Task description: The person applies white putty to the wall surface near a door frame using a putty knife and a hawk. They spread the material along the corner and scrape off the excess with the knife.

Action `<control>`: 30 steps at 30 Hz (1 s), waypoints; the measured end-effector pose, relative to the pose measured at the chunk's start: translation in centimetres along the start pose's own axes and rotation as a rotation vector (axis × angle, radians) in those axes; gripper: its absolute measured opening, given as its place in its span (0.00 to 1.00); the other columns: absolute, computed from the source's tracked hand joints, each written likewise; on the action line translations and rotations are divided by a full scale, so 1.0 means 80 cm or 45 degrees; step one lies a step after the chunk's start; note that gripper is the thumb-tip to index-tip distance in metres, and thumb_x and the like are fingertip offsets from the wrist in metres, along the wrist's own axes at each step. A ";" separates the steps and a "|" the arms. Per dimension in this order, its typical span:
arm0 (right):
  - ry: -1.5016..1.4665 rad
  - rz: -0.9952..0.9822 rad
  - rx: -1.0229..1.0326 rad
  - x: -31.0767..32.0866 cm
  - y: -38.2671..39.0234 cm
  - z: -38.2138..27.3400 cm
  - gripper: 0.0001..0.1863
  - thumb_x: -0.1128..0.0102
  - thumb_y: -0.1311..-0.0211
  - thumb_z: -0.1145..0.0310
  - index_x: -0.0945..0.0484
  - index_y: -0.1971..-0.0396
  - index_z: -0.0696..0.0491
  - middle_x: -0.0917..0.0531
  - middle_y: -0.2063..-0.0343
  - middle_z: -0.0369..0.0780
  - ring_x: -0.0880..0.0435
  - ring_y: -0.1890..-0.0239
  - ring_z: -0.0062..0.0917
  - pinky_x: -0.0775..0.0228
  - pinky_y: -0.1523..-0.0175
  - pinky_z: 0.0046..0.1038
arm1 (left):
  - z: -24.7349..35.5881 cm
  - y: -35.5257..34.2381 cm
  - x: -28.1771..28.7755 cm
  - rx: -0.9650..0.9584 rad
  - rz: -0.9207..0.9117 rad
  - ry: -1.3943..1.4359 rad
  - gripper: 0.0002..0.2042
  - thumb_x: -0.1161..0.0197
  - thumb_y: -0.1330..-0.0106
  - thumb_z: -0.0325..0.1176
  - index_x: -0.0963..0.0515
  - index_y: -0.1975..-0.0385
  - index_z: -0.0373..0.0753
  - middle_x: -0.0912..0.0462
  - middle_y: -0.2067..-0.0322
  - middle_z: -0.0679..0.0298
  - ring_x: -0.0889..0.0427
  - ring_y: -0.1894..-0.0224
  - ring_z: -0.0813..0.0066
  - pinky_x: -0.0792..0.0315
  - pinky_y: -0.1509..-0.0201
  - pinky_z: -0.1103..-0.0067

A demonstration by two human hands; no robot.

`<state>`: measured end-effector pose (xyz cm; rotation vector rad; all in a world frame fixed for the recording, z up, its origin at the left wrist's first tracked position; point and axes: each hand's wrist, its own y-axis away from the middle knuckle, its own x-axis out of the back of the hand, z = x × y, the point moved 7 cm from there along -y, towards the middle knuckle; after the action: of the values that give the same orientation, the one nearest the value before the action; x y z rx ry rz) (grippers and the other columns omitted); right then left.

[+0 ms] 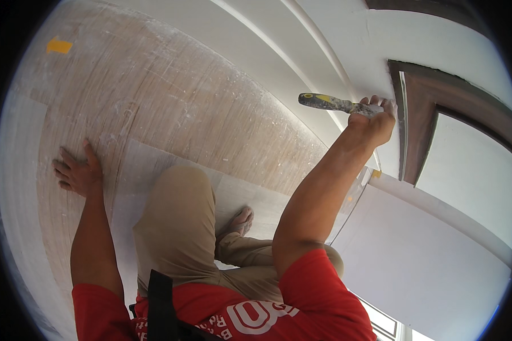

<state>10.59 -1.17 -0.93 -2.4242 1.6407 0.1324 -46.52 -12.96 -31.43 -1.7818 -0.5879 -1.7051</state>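
My right hand is closed around a putty knife and is raised against the white wall, close to a brown frame. The knife's dark grey and yellow handle points left, smeared with white residue. My fingers cover its blade end, so I cannot tell whether the blade touches the wall. My left hand rests on the dusty wood-look floor with its fingers spread, holding nothing.
The brown frame borders a pale panel to the right. White mouldings run along the wall. Yellow tape marks the floor at far left. My bent knee and bare foot are between my arms.
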 end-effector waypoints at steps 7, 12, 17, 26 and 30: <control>0.127 0.102 0.024 -0.003 0.004 -0.006 0.22 0.47 0.37 0.70 0.35 0.46 0.65 0.32 0.45 0.47 0.29 0.46 0.41 0.35 0.51 0.39 | 0.001 0.002 -0.002 0.040 -0.107 0.017 0.43 0.60 0.42 0.72 0.46 0.33 0.45 0.54 0.32 0.46 0.57 0.29 0.49 0.64 0.29 0.56; 0.198 0.076 0.058 -0.001 0.002 -0.011 0.23 0.48 0.37 0.71 0.36 0.45 0.65 0.31 0.48 0.50 0.28 0.47 0.41 0.35 0.52 0.39 | -0.001 -0.002 -0.008 0.035 -0.084 0.000 0.43 0.60 0.42 0.72 0.46 0.33 0.45 0.54 0.32 0.47 0.58 0.29 0.50 0.64 0.29 0.56; 0.230 0.141 0.027 -0.006 0.011 -0.017 0.23 0.49 0.38 0.70 0.37 0.46 0.66 0.30 0.51 0.51 0.27 0.52 0.39 0.36 0.53 0.40 | -0.001 0.000 -0.005 0.029 -0.060 -0.032 0.43 0.59 0.41 0.71 0.45 0.33 0.46 0.53 0.32 0.48 0.56 0.30 0.51 0.62 0.30 0.56; 0.264 0.084 -0.019 -0.024 0.027 -0.013 0.22 0.50 0.39 0.66 0.35 0.49 0.64 0.29 0.54 0.51 0.29 0.60 0.34 0.36 0.59 0.36 | 0.000 0.000 0.002 0.041 -0.077 -0.037 0.43 0.60 0.42 0.72 0.46 0.33 0.46 0.53 0.32 0.48 0.56 0.30 0.51 0.62 0.30 0.56; 0.342 -0.060 0.055 -0.037 0.048 0.001 0.20 0.52 0.37 0.65 0.34 0.49 0.62 0.28 0.55 0.49 0.28 0.60 0.33 0.35 0.61 0.33 | -0.001 0.001 0.000 0.041 -0.092 -0.006 0.44 0.60 0.42 0.73 0.46 0.33 0.47 0.54 0.32 0.48 0.57 0.29 0.51 0.63 0.29 0.56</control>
<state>5.93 0.14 -0.96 -2.5348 1.6681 -0.2440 -46.52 -13.04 -31.40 -1.7620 -0.6857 -1.7303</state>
